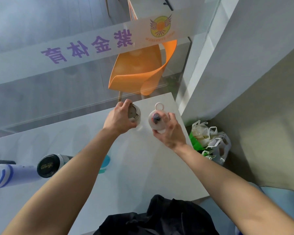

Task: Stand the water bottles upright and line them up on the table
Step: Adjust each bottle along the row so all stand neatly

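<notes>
Pale bottles on a white table [143, 175], from where I sit.
I see a beige bottle [135, 114], grey on top, and a white bottle [157, 123] whose top carries a dark blue and red blotch. The others I make out are a black-capped bottle [48, 165] with gold lettering on the cap, a lavender bottle [15, 173] with blue curved stripes, and a turquoise bottle [107, 161]. The chair [137, 68] is orange, the large characters [92, 46] purple, the emblem [160, 26] yellow and orange with purple wings, one bag [196, 143] green.
</notes>
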